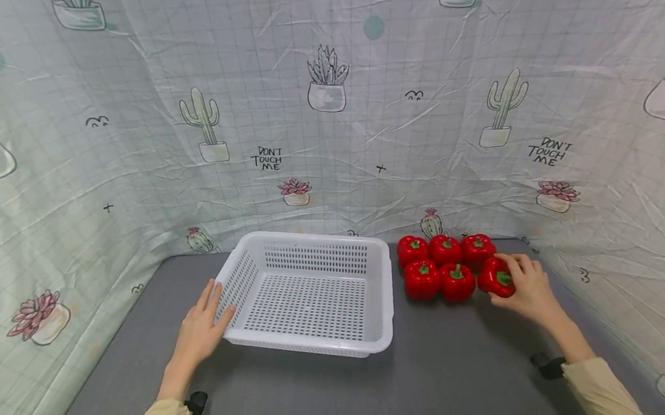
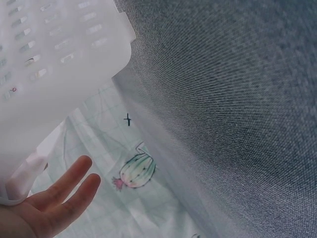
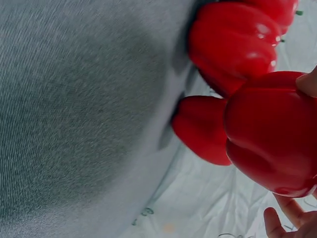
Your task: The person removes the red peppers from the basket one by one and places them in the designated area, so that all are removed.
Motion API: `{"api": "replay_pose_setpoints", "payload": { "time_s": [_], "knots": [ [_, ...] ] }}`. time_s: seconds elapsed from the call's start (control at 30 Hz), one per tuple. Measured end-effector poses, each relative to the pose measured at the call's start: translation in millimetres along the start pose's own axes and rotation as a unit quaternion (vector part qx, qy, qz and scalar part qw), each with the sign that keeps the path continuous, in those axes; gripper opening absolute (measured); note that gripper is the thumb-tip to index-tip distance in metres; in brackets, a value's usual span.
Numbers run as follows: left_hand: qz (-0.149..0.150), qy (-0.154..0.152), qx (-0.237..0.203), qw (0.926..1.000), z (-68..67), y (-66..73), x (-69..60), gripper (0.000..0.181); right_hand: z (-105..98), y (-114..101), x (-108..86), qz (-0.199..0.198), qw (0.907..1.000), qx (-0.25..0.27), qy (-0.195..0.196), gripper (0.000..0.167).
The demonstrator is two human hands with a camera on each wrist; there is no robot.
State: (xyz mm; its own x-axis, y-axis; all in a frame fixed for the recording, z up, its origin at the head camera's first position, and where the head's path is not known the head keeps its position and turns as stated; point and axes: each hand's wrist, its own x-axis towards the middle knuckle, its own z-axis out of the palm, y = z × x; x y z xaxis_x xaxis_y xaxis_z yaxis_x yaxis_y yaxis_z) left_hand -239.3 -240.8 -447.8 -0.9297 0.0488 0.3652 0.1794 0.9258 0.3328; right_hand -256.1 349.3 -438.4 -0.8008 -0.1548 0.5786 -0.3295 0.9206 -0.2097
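A white plastic basket [image 1: 308, 302] with slotted walls and floor stands on the table. My left hand [image 1: 200, 328] rests at its left rim, thumb lying over the edge. In the left wrist view, two fingers [image 2: 77, 191] of it stretch straight, apart from the basket wall [image 2: 74, 64]. On the right, my right hand [image 1: 526, 283] holds a red bell pepper [image 1: 495, 277] between thumb and fingers. The right wrist view has this pepper [image 3: 272, 131] large in front, hiding part of the peppers behind it. Several other red bell peppers [image 1: 423, 280] sit in two rows just left of that hand.
The dark grey tabletop [image 1: 431, 383] extends in front of the basket and peppers. A pale cloth [image 1: 327, 142] printed with cacti hangs behind the table and along both sides. Each wrist wears a black strap [image 1: 195, 404].
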Motion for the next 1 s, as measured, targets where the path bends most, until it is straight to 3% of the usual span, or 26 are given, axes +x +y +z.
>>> {"api": "replay_pose_setpoints", "payload": {
  "time_s": [0.37, 0.67, 1.0],
  "knots": [
    [0.001, 0.014, 0.001, 0.9999, 0.3, 1.4, 1.4, 0.062, 7, 15, 5.0, -0.018, 0.9974, -0.043, -0.055, 0.074],
    [-0.007, 0.001, 0.002, 1.0000, 1.1, 0.5, 1.4, 0.063, 12, 22, 7.6, -0.033, 0.9952, -0.039, -0.083, 0.074],
    [-0.012, -0.004, 0.003, 0.9999, 0.8, 0.4, 0.6, 0.062, 14, 26, 12.0, -0.028, 0.9887, -0.036, -0.143, 0.073]
  ]
}}
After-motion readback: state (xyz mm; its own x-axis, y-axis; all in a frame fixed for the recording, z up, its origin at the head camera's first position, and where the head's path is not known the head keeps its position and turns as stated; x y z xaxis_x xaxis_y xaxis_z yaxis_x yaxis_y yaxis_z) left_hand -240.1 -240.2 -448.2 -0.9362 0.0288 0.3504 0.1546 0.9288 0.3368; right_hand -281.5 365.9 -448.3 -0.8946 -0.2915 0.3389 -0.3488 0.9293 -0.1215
